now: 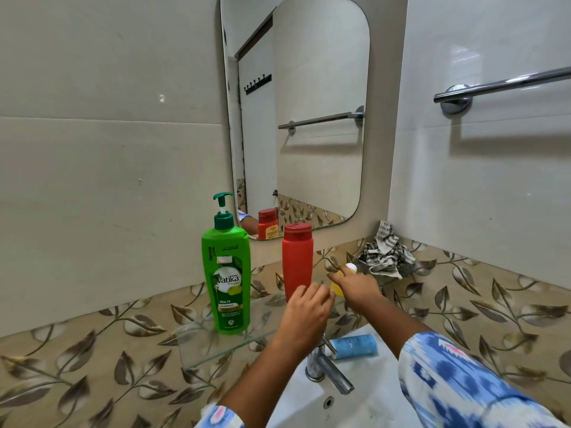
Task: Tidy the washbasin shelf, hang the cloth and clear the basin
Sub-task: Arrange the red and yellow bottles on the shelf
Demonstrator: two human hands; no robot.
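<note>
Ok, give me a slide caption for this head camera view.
Right hand grips a small yellow bottle on the glass shelf; left hand hovers by the red bottle.

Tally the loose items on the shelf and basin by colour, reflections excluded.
Green: 1, pump bottle
Red: 1, bottle
Yellow: 1, small bottle under the right hand
Blue: 1, tube on the basin
Grey-striped: 1, cloth
Total: 5
</note>
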